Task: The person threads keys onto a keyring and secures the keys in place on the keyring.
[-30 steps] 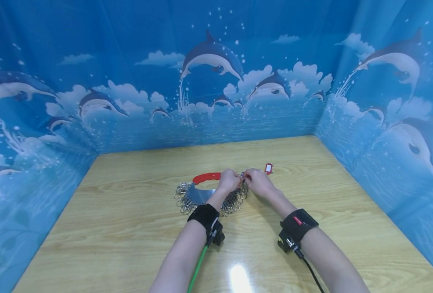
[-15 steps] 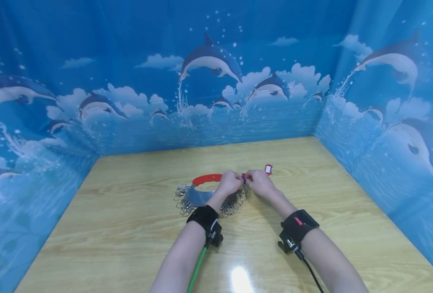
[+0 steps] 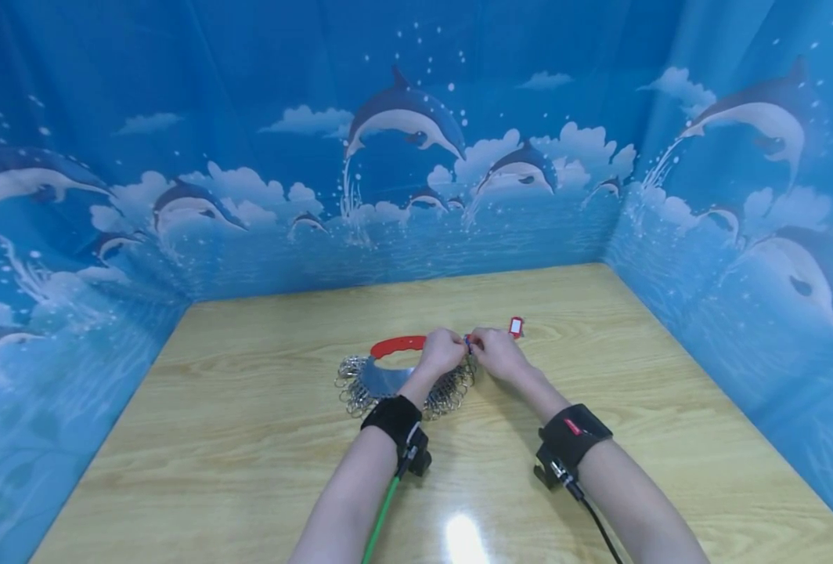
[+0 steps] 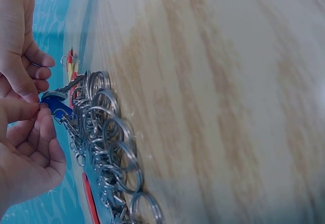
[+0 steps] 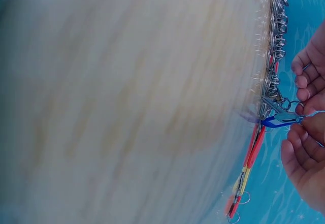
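My left hand (image 3: 445, 350) and right hand (image 3: 499, 352) meet fingertip to fingertip at the right end of a key carrier (image 3: 397, 345). The carrier is a curved metal plate with a red grip, fringed with snap hooks and split rings (image 4: 122, 155). Between the fingertips hang a blue key tag (image 5: 274, 122) and a silver key (image 4: 71, 85). Both hands pinch at the small key ring (image 5: 293, 105) at the top of the tag; the fingers mostly hide it. My left forearm covers part of the plate in the head view.
A red key tag (image 3: 516, 325) with a white label lies just beyond my right hand. In the right wrist view, red and yellow tags (image 5: 246, 176) show behind the blue one. The wooden table (image 3: 233, 439) ends at blue dolphin-print curtains (image 3: 283, 157).
Both hands stay nearly in place at the end of the carrier. Blue and red colour shows between the fingertips that was barely visible a second ago.
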A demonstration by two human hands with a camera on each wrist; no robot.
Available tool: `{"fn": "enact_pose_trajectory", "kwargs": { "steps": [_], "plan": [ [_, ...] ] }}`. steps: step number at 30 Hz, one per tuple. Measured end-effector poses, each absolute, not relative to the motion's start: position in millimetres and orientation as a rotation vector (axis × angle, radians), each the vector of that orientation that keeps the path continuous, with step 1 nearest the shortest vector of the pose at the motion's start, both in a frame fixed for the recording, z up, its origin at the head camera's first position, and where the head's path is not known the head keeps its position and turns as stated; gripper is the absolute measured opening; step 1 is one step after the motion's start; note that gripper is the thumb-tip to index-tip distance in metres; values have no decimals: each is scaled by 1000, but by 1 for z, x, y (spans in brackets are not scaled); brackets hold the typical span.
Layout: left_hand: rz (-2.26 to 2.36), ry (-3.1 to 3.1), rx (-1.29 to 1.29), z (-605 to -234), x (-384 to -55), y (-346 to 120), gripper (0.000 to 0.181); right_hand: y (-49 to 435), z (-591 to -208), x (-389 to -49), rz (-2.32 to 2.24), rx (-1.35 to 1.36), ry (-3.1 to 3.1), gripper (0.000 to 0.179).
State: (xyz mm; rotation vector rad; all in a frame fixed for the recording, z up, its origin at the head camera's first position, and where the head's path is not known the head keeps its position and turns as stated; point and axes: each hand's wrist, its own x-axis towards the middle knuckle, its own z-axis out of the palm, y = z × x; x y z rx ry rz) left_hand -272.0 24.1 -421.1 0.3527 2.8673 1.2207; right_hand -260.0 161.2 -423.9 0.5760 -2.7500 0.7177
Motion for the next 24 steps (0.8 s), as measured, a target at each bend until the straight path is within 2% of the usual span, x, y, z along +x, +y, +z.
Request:
{"fn": "enact_pose_trajectory", "kwargs": {
  "steps": [24],
  "plan": [
    [1189, 2850, 314, -419, -273, 24, 38, 161, -427, -261, 682, 672, -2693, 5]
  ]
}}
